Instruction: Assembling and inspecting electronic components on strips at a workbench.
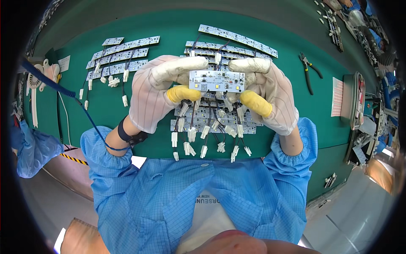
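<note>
Pinching a circuit board (pixel 217 81) between them, both hands (pixel 154 91) (pixel 274 93) curl partway.

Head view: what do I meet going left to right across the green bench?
White fan, short LED board, left gloved hand, held LED circuit board, right gloved hand, pliers, red-printed sheet.

Green table (pixel 315 127) spans the view, edges bowed. Dull grey band (pixel 148 10) beyond its far edge. Pale grey floor (pixel 338 213) lower right, thin seams. Yellow-black tape (pixel 74 159) at left. Brown shape (pixel 82 239) lower left, kind unclear.
</note>
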`<state>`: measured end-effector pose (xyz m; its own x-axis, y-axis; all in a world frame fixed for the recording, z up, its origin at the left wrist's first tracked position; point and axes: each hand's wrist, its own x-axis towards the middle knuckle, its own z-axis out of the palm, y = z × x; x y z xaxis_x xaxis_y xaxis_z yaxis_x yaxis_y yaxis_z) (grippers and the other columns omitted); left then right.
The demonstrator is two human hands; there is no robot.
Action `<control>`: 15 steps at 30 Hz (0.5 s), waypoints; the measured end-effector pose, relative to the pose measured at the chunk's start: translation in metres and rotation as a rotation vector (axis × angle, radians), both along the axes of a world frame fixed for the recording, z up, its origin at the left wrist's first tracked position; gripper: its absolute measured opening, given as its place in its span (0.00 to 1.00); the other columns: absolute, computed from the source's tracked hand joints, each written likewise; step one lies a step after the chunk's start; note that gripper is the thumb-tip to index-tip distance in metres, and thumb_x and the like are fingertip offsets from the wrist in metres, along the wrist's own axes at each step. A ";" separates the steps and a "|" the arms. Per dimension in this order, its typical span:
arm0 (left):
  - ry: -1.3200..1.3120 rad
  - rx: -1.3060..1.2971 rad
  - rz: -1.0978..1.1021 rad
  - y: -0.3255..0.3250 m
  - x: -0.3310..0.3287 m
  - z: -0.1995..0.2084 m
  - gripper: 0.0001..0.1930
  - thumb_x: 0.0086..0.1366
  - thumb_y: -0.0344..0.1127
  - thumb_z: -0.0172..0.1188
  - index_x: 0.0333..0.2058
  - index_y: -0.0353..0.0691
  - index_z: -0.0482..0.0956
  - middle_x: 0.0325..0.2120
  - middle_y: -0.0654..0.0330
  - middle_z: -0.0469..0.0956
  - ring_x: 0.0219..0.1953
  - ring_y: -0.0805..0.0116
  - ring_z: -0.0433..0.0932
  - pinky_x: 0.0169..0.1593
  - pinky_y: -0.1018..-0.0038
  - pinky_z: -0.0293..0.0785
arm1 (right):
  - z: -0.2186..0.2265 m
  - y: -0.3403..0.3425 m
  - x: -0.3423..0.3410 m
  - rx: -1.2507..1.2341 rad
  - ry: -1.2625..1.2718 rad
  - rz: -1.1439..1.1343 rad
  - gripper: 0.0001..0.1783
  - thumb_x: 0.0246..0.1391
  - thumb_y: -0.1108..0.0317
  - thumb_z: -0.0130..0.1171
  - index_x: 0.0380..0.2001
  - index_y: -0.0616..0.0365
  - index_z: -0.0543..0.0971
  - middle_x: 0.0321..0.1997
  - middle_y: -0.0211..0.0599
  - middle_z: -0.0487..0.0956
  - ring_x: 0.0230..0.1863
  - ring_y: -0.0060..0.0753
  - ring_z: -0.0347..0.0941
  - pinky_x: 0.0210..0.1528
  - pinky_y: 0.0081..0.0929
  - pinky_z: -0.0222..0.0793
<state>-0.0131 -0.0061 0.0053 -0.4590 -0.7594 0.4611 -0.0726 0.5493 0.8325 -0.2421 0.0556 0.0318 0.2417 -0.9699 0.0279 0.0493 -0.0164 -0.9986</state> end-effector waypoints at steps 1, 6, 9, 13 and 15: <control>-0.054 0.034 0.000 -0.001 0.001 -0.001 0.23 0.46 0.45 0.67 0.42 0.43 0.80 0.33 0.61 0.79 0.32 0.70 0.78 0.37 0.77 0.73 | 0.003 0.001 0.000 0.022 0.023 0.005 0.25 0.51 0.70 0.61 0.50 0.69 0.67 0.43 0.46 0.76 0.35 0.25 0.76 0.30 0.13 0.70; -0.120 0.049 0.005 0.001 0.001 0.000 0.20 0.51 0.46 0.64 0.41 0.44 0.81 0.32 0.63 0.80 0.32 0.70 0.78 0.38 0.78 0.71 | -0.006 0.000 0.007 0.040 -0.106 -0.094 0.25 0.51 0.67 0.62 0.48 0.69 0.67 0.40 0.45 0.77 0.33 0.23 0.76 0.28 0.12 0.66; -0.306 0.095 -0.083 -0.003 0.004 0.007 0.15 0.56 0.44 0.62 0.39 0.43 0.81 0.28 0.63 0.80 0.29 0.71 0.78 0.39 0.78 0.70 | -0.010 -0.006 -0.006 0.277 -0.081 0.009 0.21 0.52 0.68 0.61 0.46 0.66 0.68 0.35 0.40 0.77 0.28 0.21 0.73 0.27 0.13 0.64; -0.142 0.602 -0.230 -0.001 0.005 0.001 0.16 0.62 0.45 0.56 0.36 0.36 0.79 0.23 0.61 0.80 0.24 0.77 0.78 0.34 0.82 0.73 | -0.013 -0.007 -0.007 -0.597 0.567 0.152 0.15 0.54 0.67 0.58 0.43 0.60 0.69 0.31 0.35 0.76 0.23 0.15 0.67 0.23 0.15 0.62; -0.188 0.482 -0.215 -0.003 0.004 0.010 0.19 0.63 0.47 0.54 0.36 0.33 0.79 0.24 0.61 0.80 0.27 0.78 0.79 0.33 0.83 0.74 | 0.009 -0.004 -0.002 0.474 -0.125 0.130 0.19 0.55 0.63 0.57 0.46 0.61 0.68 0.32 0.36 0.75 0.25 0.15 0.68 0.24 0.14 0.63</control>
<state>-0.0087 -0.0091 0.0149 -0.6674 -0.7445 -0.0197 -0.1722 0.1285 0.9766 -0.2443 0.0518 0.0407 0.3843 -0.8451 -0.3717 0.1403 0.4514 -0.8812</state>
